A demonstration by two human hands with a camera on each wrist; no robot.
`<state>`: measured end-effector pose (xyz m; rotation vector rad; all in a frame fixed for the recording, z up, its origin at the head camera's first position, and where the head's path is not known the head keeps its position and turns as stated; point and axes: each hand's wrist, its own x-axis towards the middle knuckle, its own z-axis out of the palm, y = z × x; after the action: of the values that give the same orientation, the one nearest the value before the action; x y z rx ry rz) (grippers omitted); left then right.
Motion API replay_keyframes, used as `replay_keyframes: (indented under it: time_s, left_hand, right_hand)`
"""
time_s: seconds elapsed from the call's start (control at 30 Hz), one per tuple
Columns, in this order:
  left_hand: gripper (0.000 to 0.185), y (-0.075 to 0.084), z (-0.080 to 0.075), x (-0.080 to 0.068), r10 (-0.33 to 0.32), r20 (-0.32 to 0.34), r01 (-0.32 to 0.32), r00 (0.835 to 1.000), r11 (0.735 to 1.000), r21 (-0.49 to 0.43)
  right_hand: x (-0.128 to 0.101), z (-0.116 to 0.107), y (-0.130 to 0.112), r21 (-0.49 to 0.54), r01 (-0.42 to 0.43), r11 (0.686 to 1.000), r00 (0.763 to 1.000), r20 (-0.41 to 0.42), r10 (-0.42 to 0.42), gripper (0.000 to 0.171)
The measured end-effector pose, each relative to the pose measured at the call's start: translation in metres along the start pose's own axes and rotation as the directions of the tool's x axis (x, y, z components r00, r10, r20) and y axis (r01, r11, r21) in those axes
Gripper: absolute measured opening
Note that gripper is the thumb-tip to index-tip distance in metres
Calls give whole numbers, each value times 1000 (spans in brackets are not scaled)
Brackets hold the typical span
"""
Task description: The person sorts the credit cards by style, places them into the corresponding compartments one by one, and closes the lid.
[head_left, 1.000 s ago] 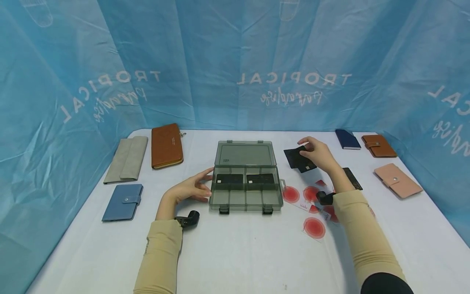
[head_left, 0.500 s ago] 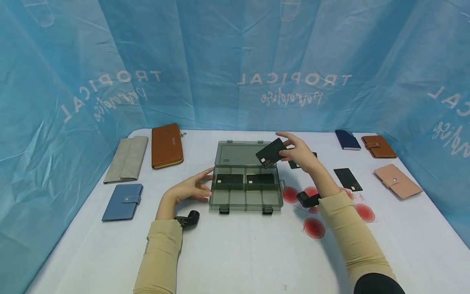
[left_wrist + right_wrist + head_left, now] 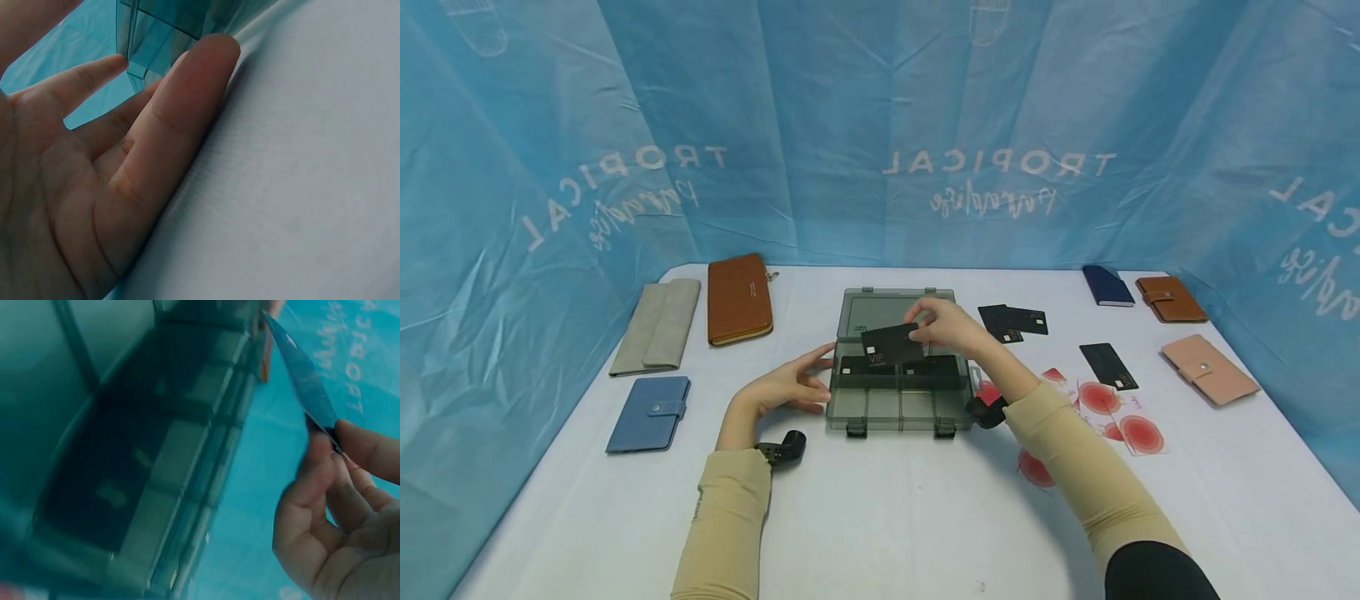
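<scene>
Beige long sleeves, black upper sleeve, black wrist-mounted cameras

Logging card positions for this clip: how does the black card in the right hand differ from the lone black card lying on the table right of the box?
The held card is pinched in the right hand, tilted above the box; the lone card lies flat, untouched. The held card shows VIP lettering; the lone card's print is too small to read. Both are black.

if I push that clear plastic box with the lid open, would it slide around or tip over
The box would probably slide: it sits flat on a smooth tabletop and looks light, holding only a couple of dark cards. That may be why the left hand rests against its side. Tipping seems unlikely, since it is low and wide, though the raised lid could swing.
</scene>
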<state>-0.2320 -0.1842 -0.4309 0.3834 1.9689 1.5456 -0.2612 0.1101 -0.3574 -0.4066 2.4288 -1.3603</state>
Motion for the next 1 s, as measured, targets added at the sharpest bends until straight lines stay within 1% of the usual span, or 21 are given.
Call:
replay_keyframes:
  time_s: [0.07, 0.13, 0.3, 0.4, 0.5, 0.67, 0.8, 0.9, 1.0]
  left_hand:
    - [91, 0, 0, 0, 3, 1, -3, 1000, 1000, 1]
    - [91, 0, 0, 1, 6, 3, -6, 1000, 1000, 2]
    - [90, -1, 0, 2, 6, 9, -6, 1000, 1000, 4]
    - [89, -1, 0, 1, 4, 8, -4, 1000, 1000, -2]
    - [89, -1, 0, 1, 2, 8, -2, 1000, 1000, -4]
    - [89, -1, 1, 0, 0, 9, 0, 1000, 1000, -1]
    - [89, -2, 0, 1, -1, 7, 1, 1000, 1000, -1]
    - [89, -2, -1, 2, 2, 8, -2, 1000, 1000, -3]
    - [89, -1, -1, 1, 3, 8, -3, 1000, 1000, -4]
  right_hand:
    - [6, 7, -1, 6, -10, 1000, 999, 39, 10, 17]
    - [10, 12, -3, -19, -21, 1000, 998, 66, 23, 16]
    - [16, 23, -7, -134, -31, 991, 996, 81, 43, 18]
    - [19, 27, -8, -171, -30, 985, 994, 95, 47, 18]
    - [19, 31, -8, -202, -33, 979, 990, 129, 60, 20]
    - [17, 33, -11, -280, -57, 958, 974, 195, 115, 28]
    - [17, 33, -11, -305, -94, 948, 955, 241, 172, 33]
    - [17, 32, -11, -357, -96, 929, 940, 276, 202, 37]
    - [17, 31, -11, -410, -76, 909, 928, 304, 215, 42]
